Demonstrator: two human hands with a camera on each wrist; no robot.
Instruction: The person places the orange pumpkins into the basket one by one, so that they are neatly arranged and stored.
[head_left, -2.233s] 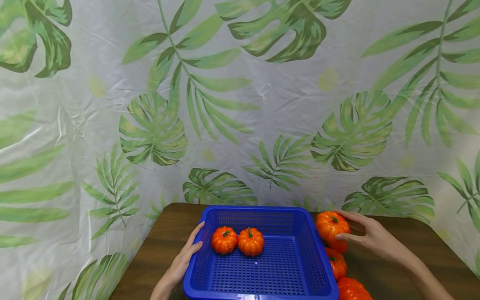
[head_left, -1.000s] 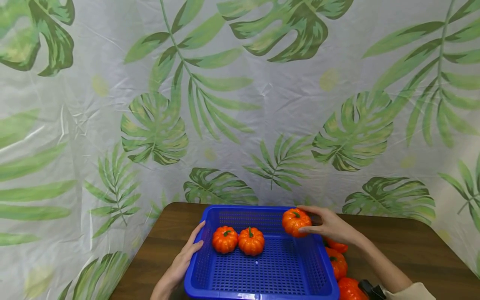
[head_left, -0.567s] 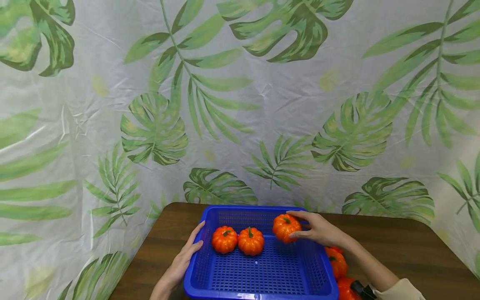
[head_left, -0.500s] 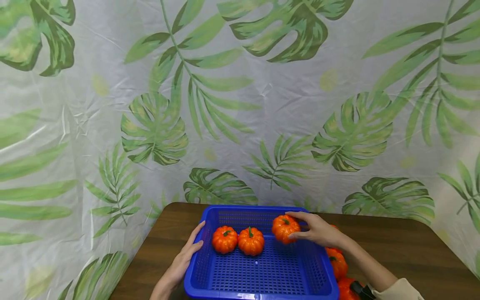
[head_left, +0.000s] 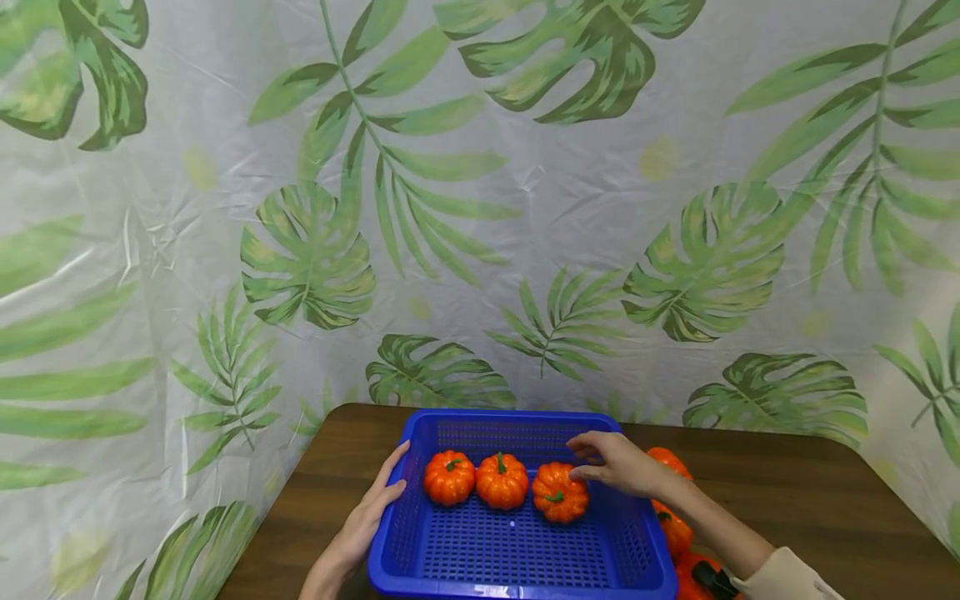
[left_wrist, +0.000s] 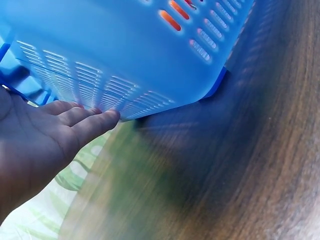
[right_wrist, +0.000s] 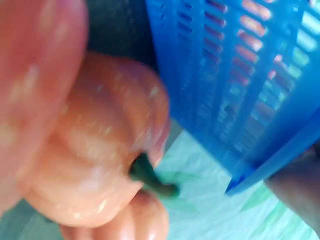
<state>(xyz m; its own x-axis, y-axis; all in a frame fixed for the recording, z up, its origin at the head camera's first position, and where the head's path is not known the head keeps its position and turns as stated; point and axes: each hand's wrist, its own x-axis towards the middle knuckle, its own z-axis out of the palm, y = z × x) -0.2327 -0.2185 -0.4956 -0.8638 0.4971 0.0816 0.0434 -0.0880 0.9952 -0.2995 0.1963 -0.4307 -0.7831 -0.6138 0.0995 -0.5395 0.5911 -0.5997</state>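
Observation:
Three small orange pumpkins sit in a row inside a blue plastic basket (head_left: 517, 591): a left pumpkin (head_left: 449, 478), a middle pumpkin (head_left: 502, 482) and a right pumpkin (head_left: 560, 493). The right one is tipped, its green stem facing the near side. Beside its upper right edge hovers my right hand (head_left: 618, 464), fingers loosely bent and gripping nothing; whether the thumb touches the pumpkin I cannot tell. My left hand (head_left: 365, 518) rests against the basket's left side. In the left wrist view its straight fingers (left_wrist: 95, 125) lie along the outer wall.
More pumpkins line the basket's right side on the brown wooden table (head_left: 795, 492): a far pumpkin (head_left: 670, 460), a pumpkin (head_left: 673, 531) nearer, and a near pumpkin (head_left: 692, 578) partly behind the right wrist. A leaf-printed sheet (head_left: 480, 208) hangs behind the table.
My right hand has carried a pumpkin from the right side over the rim, lowered it beside the other two and let go. The left hand has stayed in place.

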